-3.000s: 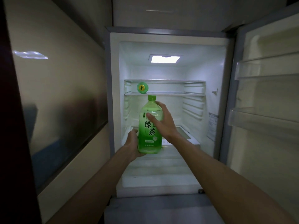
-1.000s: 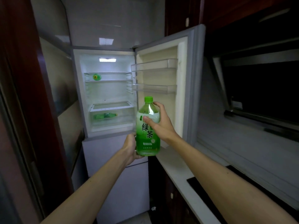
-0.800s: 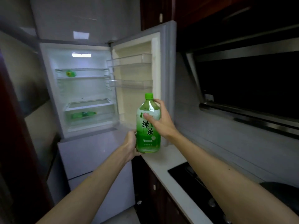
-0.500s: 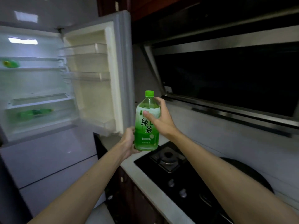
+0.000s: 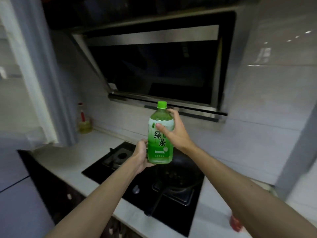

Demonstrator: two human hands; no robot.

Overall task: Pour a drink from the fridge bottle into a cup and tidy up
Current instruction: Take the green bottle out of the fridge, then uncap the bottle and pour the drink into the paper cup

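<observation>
A green tea bottle [image 5: 158, 146] with a green cap and a green-and-white label stands upright in mid-air above the hob. My left hand [image 5: 141, 154] cups its lower left side and base. My right hand [image 5: 174, 133] wraps around its upper body, thumb across the label. The cap is on. No cup is clearly in view.
Below lies a black gas hob [image 5: 145, 179] with a dark pan [image 5: 180, 176] holding food on the right burner. A range hood [image 5: 159, 66] hangs above. The open fridge door [image 5: 34, 74] stands at left, an oil bottle [image 5: 84, 121] behind it. A small red object [image 5: 235, 221] sits at lower right on the white counter [image 5: 65, 160].
The view has swung right from the open fridge to the hob and hood. Both hands keep the same hold on the bottle, which stays upright in front of me.
</observation>
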